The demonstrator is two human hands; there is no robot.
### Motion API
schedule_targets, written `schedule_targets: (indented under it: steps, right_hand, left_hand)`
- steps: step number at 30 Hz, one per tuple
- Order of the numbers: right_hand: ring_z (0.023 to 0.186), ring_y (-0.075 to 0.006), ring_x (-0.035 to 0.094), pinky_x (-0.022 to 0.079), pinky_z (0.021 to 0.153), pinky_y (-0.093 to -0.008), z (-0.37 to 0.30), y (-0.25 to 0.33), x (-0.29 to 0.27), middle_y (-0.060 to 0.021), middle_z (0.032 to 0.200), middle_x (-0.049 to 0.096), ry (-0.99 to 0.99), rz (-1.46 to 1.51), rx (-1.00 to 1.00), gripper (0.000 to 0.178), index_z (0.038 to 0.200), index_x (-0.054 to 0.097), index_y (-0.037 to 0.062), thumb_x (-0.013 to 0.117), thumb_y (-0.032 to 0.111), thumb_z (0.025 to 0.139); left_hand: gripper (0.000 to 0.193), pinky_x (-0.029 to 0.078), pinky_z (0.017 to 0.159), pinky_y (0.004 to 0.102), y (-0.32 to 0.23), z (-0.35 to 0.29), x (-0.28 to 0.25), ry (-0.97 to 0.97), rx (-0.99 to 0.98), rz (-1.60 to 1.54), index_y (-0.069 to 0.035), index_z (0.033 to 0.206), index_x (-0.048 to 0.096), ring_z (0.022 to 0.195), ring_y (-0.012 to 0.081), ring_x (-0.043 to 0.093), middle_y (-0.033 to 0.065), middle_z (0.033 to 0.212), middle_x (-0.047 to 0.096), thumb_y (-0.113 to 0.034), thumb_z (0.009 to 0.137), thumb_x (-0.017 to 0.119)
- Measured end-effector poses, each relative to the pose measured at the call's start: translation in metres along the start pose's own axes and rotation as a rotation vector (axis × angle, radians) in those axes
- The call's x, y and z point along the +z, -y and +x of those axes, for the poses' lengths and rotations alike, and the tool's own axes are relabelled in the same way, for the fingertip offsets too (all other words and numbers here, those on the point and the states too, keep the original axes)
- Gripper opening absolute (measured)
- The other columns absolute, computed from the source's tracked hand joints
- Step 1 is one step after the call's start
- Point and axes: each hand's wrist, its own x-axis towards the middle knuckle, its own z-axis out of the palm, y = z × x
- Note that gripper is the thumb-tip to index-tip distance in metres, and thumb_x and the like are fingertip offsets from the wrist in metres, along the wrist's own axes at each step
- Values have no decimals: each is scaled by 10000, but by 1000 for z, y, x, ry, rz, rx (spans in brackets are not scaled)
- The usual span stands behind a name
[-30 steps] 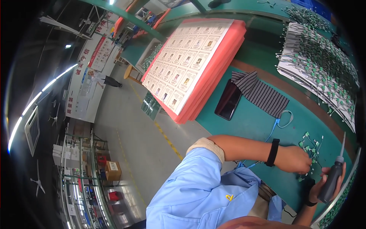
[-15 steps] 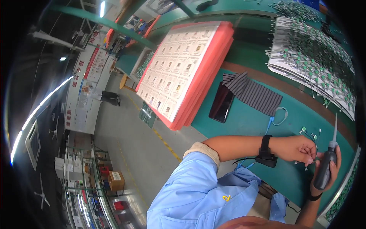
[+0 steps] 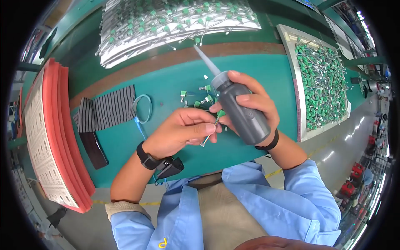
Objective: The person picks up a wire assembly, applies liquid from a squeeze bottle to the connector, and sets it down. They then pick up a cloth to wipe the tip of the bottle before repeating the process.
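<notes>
My left hand (image 3: 180, 128) pinches a small green connector (image 3: 220, 113) with short thin wires, held just above the teal bench mat. My right hand (image 3: 260, 98) is wrapped round a dark grey squeeze bottle (image 3: 242, 111), whose long pale nozzle (image 3: 207, 61) slants up and away to the left. Its thumb side comes close to the connector; whether those fingertips touch it I cannot tell. Beyond my hands, several loose green connectors (image 3: 197, 104) with wires lie scattered on the mat.
Thick red folders (image 3: 68, 137) stand at the left, beside a black phone (image 3: 93, 151), a striped cloth (image 3: 109, 109) and a looped blue cord (image 3: 143, 112). Stacked white sheets (image 3: 125, 58) bearing green connectors lie at the back. A framed tray (image 3: 292, 62) of connectors sits right.
The view has swung from the left side round to the bench in front, bringing the tray of connectors into sight. The bottle stays in my right hand, the wired piece at my left fingertips.
</notes>
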Motion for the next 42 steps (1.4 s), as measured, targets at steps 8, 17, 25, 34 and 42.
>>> schedule_targets:
  steps: [8,17,25,34,42]
  right_hand:
    - [1062,-370,685,590,859,-416,-9,-7,-3,-325,1415,465,-27,-59,-23,553,1256,569,53,819,-23,769]
    - [1029,-426,689,626,799,-464,-3,-4,-2,-319,1468,375,34,-86,-2,585,1286,491,106,752,-100,805]
    - [1034,-418,685,621,804,-454,-5,-6,1,-315,1466,381,-4,-82,-70,615,1313,469,103,757,-88,804]
    - [959,-364,706,605,740,-396,-16,28,-20,-347,1317,537,-37,-177,-116,702,1315,450,30,868,185,773]
    - [868,-341,720,594,686,-374,-9,26,-20,-347,1159,640,81,-278,-202,846,1309,446,0,905,383,711]
  left_hand:
    - [210,351,560,199,10,4,5,4,12,-58,-47,1024,682,644,34,468,32,856,664,-241,1015,601]
    - [220,364,574,197,10,4,3,-24,54,-38,-52,1004,679,657,38,486,26,842,660,-258,1015,602]
    - [213,371,575,199,-3,1,2,-141,124,137,-9,1085,673,691,73,554,24,895,675,-194,1015,595]
    - [151,427,570,204,6,9,4,-532,408,81,8,1036,674,661,62,571,84,890,715,-126,979,635]
    - [104,504,583,237,8,7,6,-591,472,112,22,1018,670,631,103,606,134,885,724,-54,950,647]
